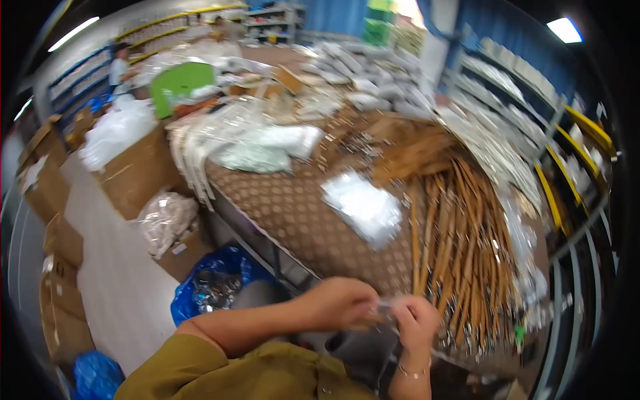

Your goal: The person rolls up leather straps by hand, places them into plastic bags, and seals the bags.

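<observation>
My left hand [339, 303] is closed, its fingers pinched near the table's front edge. Close beside it, my right hand [416, 319], with a bracelet at the wrist, is closed too. Between the fingertips of both is a small clear plastic piece [385, 303], blurred by motion; its exact kind does not show. Just beyond the hands, a stack of clear plastic bags [363, 208] lies on the brown patterned tablecloth [300, 207]. To the right, many long brown straps [460, 253] with shiny metal ends hang over the table's edge.
White straps [193, 153] and plastic-wrapped bundles [267, 150] lie on the left of the table. Grey packets [380, 73] are heaped at the back. Below left are a blue bag [220, 283] and cardboard boxes [143, 167]. Shelves [520, 100] stand right. A person [121, 70] is far left.
</observation>
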`<state>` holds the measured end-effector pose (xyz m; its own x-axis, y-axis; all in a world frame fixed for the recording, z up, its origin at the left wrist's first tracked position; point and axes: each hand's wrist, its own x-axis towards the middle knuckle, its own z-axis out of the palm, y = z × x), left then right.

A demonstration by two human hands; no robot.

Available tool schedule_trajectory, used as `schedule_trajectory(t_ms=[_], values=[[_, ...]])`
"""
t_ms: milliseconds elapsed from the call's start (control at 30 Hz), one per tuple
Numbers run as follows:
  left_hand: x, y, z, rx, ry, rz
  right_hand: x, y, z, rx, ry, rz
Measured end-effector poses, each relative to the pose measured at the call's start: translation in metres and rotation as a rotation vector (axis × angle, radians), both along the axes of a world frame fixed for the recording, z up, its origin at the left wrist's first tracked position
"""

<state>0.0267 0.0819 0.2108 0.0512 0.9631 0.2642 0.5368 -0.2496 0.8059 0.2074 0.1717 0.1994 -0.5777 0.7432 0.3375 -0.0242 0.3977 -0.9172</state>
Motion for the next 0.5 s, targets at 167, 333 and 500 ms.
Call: schedule_trajectory(t_ms=[167,333,500], values=[[0.003,0.005,0.015,-0.221,-0.031,-0.015,-0.003,0.0,-0.018,-0.147,0.034,-0.047],[0.005,0.012,0.014,0.135,0.096,0.051,-0.011,0.001,-0.028,-0.301,0.302,0.066],[0.01,0.02,0.015,0.136,0.105,0.038,-0.01,0.001,-0.029,-0.322,0.319,0.039]])
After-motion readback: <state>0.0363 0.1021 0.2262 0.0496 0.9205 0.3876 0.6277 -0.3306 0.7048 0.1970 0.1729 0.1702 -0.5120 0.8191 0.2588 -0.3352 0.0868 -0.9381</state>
